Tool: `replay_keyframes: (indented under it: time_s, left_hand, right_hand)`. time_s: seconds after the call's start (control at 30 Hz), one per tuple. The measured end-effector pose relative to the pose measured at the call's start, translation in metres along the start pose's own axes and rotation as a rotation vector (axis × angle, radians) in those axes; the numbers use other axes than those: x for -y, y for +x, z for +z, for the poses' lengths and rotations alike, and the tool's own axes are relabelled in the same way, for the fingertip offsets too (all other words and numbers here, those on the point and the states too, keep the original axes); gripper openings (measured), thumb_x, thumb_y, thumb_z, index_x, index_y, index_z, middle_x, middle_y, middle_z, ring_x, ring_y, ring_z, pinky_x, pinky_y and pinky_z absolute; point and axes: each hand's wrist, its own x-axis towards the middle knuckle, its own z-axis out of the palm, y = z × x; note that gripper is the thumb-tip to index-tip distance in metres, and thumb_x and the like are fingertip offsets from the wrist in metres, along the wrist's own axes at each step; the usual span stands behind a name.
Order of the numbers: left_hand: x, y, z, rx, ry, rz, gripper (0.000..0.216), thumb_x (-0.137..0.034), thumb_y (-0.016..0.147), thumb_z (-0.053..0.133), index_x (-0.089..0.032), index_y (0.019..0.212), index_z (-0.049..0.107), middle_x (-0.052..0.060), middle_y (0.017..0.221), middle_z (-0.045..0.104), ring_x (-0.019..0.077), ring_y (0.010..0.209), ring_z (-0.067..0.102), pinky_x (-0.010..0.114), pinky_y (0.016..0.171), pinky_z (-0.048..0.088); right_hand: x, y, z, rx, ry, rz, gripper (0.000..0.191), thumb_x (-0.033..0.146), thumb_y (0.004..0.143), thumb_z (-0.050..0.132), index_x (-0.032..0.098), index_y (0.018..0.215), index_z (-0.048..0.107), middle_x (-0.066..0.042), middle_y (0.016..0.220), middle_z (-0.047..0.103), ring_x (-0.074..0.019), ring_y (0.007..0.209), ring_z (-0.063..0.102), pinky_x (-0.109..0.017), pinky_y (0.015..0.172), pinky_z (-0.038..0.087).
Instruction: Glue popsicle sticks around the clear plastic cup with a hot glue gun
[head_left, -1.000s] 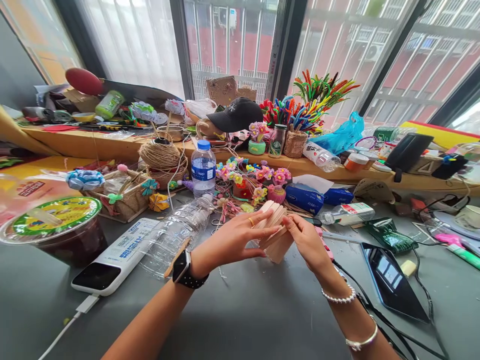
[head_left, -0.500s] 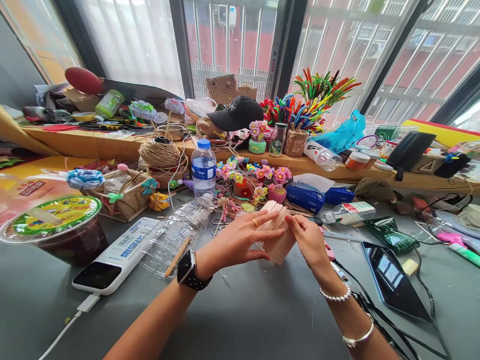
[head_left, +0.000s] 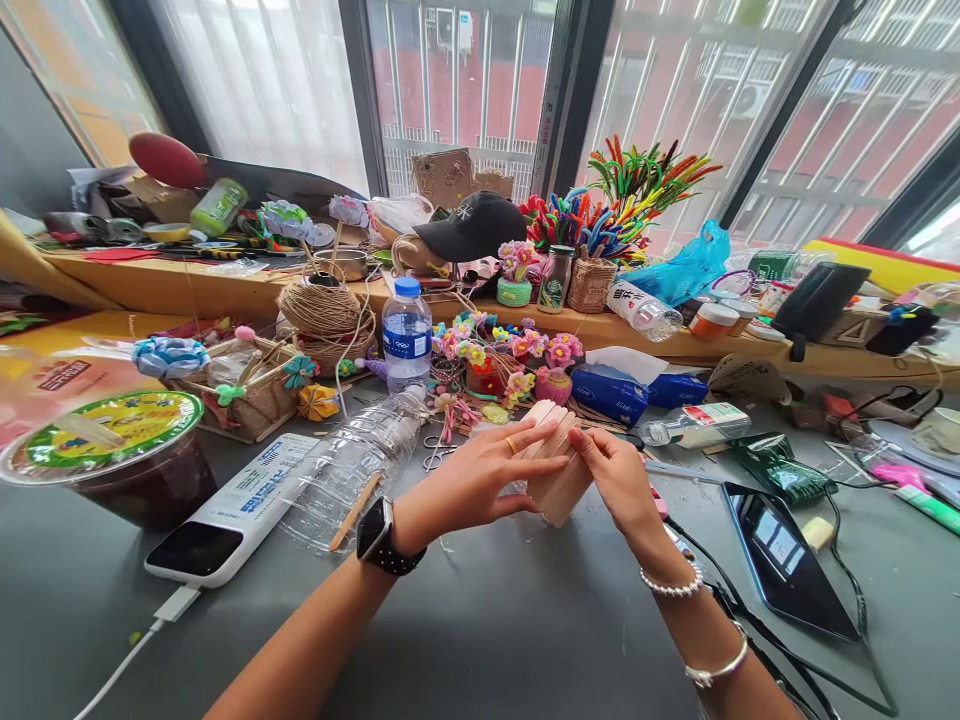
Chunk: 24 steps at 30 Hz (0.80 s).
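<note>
Between my hands is a small cluster of pale wooden craft sticks [head_left: 559, 492] with rounded ends, tilted above the grey table. My left hand [head_left: 480, 475] lies across its left side, fingers stretched over the face and thumb at the lower edge. Gripping the right edge is my right hand [head_left: 616, 480], with the thumb at the top; its other fingers are mostly hidden behind the sticks. Left of my left wrist lies a clear plastic bottle [head_left: 367, 450] on its side, with a single craft stick [head_left: 355, 512] against it.
A white power bank [head_left: 225, 520] and a sealed drink cup [head_left: 120, 450] stand at the left. Scissors [head_left: 436, 452] lie beyond my left hand. On the right are a phone [head_left: 787, 560] and black cables [head_left: 780, 645]. Pipe-cleaner flowers [head_left: 517, 350] and a water bottle [head_left: 407, 335] stand at the back.
Almost nothing differs. Both hands and the craft sticks have shifted very slightly, with the grip unchanged.
</note>
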Motion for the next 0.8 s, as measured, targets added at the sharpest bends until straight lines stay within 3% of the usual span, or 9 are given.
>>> replay_keyframes:
  time_s: [0.17, 0.6, 0.8]
  left_hand:
    - [0.0001, 0.0012, 0.0019, 0.014, 0.008, 0.014, 0.053, -0.027, 0.078, 0.056, -0.028, 0.127, 0.036, 0.001, 0.138, 0.031, 0.0244, 0.127, 0.025, 0.043, 0.102, 0.029]
    - [0.0043, 0.0026, 0.0020, -0.015, -0.014, 0.053, 0.045, -0.028, 0.077, 0.058, -0.027, 0.120, 0.046, 0.000, 0.130, 0.044, 0.0215, 0.126, 0.028, 0.040, 0.103, 0.028]
    - [0.0018, -0.0005, -0.0018, -0.002, -0.066, 0.023, 0.060, -0.034, 0.076, 0.059, -0.028, 0.130, 0.032, 0.002, 0.133, 0.041, 0.0212, 0.126, 0.028, 0.038, 0.102, 0.028]
  right_hand:
    - [0.0007, -0.0001, 0.0000, -0.006, 0.008, -0.001, 0.048, 0.059, 0.073, 0.042, 0.015, 0.069, 0.061, -0.003, 0.069, 0.060, -0.0149, 0.065, 0.049, -0.024, 0.059, 0.035]
    - [0.0012, -0.0004, 0.0003, 0.006, 0.109, 0.040, 0.048, 0.057, 0.076, 0.039, 0.016, 0.075, 0.063, -0.005, 0.079, 0.065, -0.0175, 0.074, 0.054, -0.027, 0.067, 0.039]
    - [-0.0006, 0.0001, 0.0003, 0.009, 0.101, 0.025, 0.046, 0.057, 0.076, 0.040, 0.017, 0.071, 0.063, -0.004, 0.075, 0.064, -0.0185, 0.077, 0.053, -0.027, 0.066, 0.039]
